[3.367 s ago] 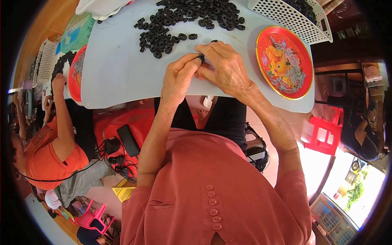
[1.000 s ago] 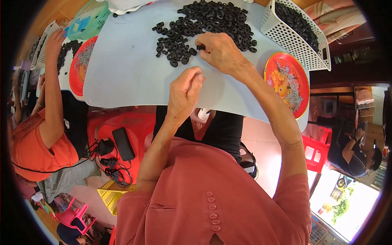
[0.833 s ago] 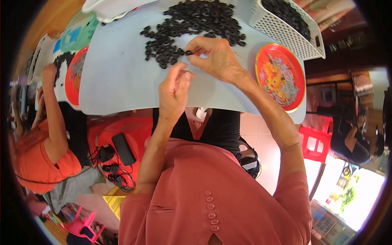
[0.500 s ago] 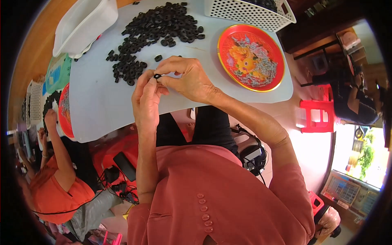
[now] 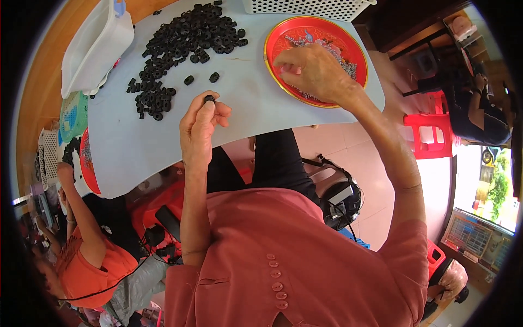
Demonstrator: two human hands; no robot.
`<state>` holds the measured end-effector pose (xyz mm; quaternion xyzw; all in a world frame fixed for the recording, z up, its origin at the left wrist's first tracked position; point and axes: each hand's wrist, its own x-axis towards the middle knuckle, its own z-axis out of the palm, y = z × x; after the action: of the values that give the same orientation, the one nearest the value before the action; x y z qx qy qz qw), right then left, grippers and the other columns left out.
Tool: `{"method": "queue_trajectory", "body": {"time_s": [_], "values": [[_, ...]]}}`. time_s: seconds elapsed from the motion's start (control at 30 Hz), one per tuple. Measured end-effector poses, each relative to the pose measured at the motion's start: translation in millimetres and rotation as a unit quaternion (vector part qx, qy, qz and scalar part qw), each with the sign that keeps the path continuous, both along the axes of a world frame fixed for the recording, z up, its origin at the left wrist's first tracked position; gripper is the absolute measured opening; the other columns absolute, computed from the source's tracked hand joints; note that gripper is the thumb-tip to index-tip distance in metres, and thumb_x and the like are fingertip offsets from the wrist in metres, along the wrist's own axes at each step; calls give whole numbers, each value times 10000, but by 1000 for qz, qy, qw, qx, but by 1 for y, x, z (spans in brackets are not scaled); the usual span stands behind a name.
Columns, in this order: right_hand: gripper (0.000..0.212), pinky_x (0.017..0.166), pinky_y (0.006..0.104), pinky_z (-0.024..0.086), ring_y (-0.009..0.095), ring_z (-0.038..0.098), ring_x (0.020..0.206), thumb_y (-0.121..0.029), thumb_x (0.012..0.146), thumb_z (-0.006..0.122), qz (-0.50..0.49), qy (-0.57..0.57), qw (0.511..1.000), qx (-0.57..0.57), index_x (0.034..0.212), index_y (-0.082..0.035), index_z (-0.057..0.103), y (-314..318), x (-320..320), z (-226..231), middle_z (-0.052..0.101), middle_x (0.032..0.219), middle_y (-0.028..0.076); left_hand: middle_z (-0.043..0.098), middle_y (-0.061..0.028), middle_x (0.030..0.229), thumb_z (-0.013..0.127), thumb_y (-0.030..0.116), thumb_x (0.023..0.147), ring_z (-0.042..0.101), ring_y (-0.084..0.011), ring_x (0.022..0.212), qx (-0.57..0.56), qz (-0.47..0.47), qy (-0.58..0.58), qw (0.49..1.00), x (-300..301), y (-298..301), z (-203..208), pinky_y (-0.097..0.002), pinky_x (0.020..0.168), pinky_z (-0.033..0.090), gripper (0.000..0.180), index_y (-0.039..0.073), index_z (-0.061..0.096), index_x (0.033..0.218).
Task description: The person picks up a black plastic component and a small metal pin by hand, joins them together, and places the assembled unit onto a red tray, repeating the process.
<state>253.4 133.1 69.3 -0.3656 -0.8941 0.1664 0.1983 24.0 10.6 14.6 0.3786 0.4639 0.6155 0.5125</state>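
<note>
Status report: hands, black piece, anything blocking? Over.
Left hand: pinching small black piece. Right hand: over red tray, grip unclear. Nothing visibly in the way.

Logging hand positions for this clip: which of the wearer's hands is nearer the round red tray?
Right. The right hand is over the red tray; the left hand is off to its left, pinching a small black piece.
</note>
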Motion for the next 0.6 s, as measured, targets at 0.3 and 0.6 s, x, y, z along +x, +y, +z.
{"method": "queue_trajectory", "body": {"time_s": [0.3, 0.6], "values": [[127, 662, 409, 514, 312, 638, 719, -26, 729, 617, -11, -97, 995, 27, 848, -17, 661, 7, 0, -14, 646, 752, 147, 652, -84, 846, 496, 129, 943, 532, -106, 658, 8, 13, 102, 995, 13, -6, -2, -248, 658, 455, 212, -18, 562, 1080], [151, 661, 206, 495, 45, 594, 723, -84, 801, 673, -29, 280, 916, -287, 919, 8, 692, -9, -32, -3, 667, 783, 5, 660, -113, 884, 540, 130, 936, 608, -148, 764, -19, -32, -51, 998, 34, -4, -1, -269, 663, 492, 244, -32, 589, 1111]]}}
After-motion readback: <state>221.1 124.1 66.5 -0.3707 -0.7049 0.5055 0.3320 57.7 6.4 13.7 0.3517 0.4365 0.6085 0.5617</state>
